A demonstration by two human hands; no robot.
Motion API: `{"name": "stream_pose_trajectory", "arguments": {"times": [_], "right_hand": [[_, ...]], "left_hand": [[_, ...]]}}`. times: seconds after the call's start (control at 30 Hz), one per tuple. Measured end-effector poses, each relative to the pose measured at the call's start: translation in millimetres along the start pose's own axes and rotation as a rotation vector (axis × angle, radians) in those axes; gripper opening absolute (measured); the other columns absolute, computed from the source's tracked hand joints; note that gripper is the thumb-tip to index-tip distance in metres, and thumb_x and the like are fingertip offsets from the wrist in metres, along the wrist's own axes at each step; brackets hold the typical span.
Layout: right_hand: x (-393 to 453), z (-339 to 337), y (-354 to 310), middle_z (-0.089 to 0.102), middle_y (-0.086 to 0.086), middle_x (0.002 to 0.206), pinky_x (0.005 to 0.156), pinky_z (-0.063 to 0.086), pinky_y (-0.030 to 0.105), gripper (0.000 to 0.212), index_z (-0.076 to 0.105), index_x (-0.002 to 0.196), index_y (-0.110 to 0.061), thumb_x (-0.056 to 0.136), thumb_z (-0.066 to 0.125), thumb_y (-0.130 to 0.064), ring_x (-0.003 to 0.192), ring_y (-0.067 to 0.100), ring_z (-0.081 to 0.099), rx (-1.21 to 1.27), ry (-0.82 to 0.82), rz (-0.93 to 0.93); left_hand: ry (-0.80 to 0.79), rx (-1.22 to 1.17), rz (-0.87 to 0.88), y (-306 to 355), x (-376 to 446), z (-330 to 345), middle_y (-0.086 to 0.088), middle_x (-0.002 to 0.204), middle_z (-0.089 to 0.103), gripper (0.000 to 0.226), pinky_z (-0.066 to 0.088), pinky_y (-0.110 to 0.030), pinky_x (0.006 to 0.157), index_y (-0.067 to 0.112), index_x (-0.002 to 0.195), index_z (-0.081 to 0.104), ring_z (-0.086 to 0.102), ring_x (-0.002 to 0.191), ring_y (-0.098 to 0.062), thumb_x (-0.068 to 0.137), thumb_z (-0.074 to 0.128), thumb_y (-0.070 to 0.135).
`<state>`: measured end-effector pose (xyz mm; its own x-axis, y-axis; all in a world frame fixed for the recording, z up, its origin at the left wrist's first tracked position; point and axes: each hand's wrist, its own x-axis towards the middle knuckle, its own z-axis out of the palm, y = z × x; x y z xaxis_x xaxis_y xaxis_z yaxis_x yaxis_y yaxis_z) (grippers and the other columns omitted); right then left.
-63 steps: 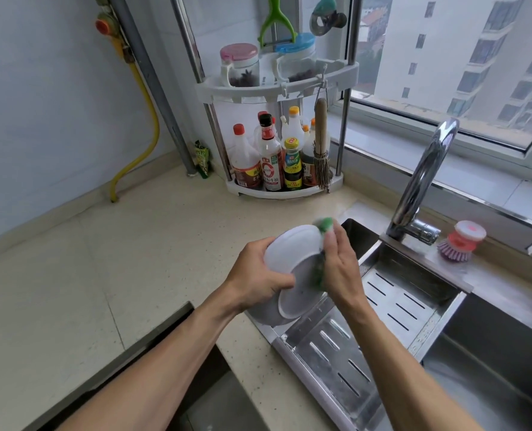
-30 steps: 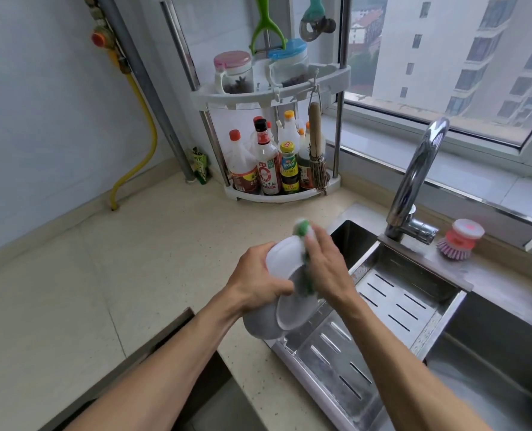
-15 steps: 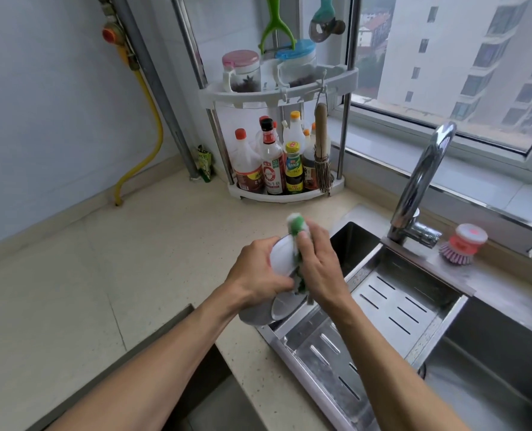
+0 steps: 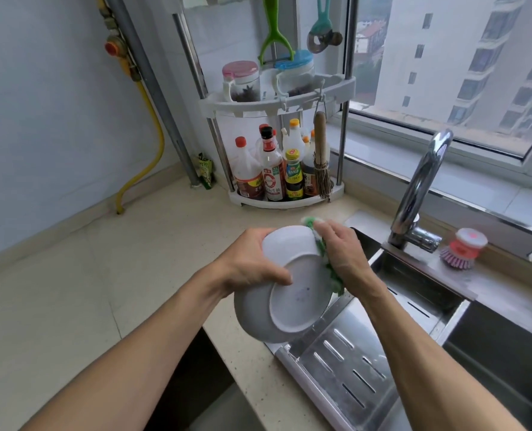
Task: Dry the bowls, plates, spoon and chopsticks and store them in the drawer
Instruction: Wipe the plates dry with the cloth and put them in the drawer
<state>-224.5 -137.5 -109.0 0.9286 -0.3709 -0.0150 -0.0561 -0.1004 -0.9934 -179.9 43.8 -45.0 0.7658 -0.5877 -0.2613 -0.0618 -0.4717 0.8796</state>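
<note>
A white bowl point(image 4: 292, 293) is held tilted above the counter's edge beside the sink, its underside and foot ring turned toward me. My left hand point(image 4: 252, 262) grips its left rim, thumb on the base. My right hand point(image 4: 344, 256) holds a green and white cloth point(image 4: 327, 259) pressed against the bowl's right side. Much of the cloth is hidden under my fingers. No other bowls, plates, spoon or chopsticks are in view.
A slotted steel drain tray point(image 4: 352, 368) lies over the sink below the bowl. A chrome tap point(image 4: 420, 188) and a red dish brush point(image 4: 464, 248) stand at the right. A corner rack point(image 4: 277, 101) of bottles and jars stands behind. An open dark drawer point(image 4: 196, 377) is below.
The bowl has turned in my left hand, showing more of its base. My right hand with the cloth has slid round the rim to the bowl's right side.
</note>
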Motion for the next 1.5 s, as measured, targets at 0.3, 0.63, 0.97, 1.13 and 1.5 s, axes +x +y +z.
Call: {"name": "stream_pose_trajectory", "arguments": {"times": [0.3,0.63,0.97,1.13,1.5], "right_hand": [[-21,31,16,0.058,-0.001,0.124,0.096,0.045,0.036,0.045,0.054,0.132,-0.029,0.101,0.034,-0.053,0.114,0.018,0.056,-0.223,0.06,-0.267],[-23,38,24,0.056,0.001,0.127,0.101,0.043,0.036,0.039,0.054,0.133,-0.031,0.105,0.033,-0.048,0.118,0.018,0.053,-0.109,-0.002,-0.139],[-21,45,18,0.055,0.003,0.121,0.085,0.044,0.033,0.048,0.053,0.129,-0.028,0.098,0.03,-0.056,0.107,0.02,0.055,-0.082,0.067,-0.127],[-13,24,34,0.064,0.019,0.097,0.077,0.05,0.044,0.047,0.063,0.091,-0.019,0.1,0.036,-0.057,0.088,0.029,0.061,0.365,0.131,0.305],[-13,15,-17,0.058,-0.002,0.093,0.068,0.042,0.026,0.022,0.059,0.106,-0.024,0.104,0.045,-0.04,0.078,0.012,0.054,-0.294,-0.186,-0.219]], "left_hand": [[0.158,0.018,0.058,-23,0,28,-0.002,0.091,0.073,0.051,0.059,-0.032,0.065,0.019,0.099,0.07,0.071,0.081,-0.021,0.049,0.08,0.013],[0.247,0.108,0.042,-36,5,37,-0.001,0.089,0.072,0.046,0.059,-0.034,0.061,0.019,0.096,0.068,0.07,0.081,-0.022,0.053,0.082,0.015],[0.217,0.114,0.084,-35,1,30,-0.001,0.098,0.071,0.054,0.062,-0.04,0.07,0.019,0.107,0.068,0.07,0.086,-0.021,0.056,0.086,0.015],[0.231,-0.011,0.214,-22,-14,20,-0.003,0.108,0.068,0.062,0.061,-0.033,0.071,0.022,0.113,0.064,0.066,0.097,-0.02,0.053,0.082,0.025],[-0.008,-0.026,-0.008,-25,2,0,-0.004,0.088,0.074,0.048,0.059,-0.035,0.07,0.014,0.098,0.071,0.069,0.076,-0.017,0.052,0.081,0.003]]}}
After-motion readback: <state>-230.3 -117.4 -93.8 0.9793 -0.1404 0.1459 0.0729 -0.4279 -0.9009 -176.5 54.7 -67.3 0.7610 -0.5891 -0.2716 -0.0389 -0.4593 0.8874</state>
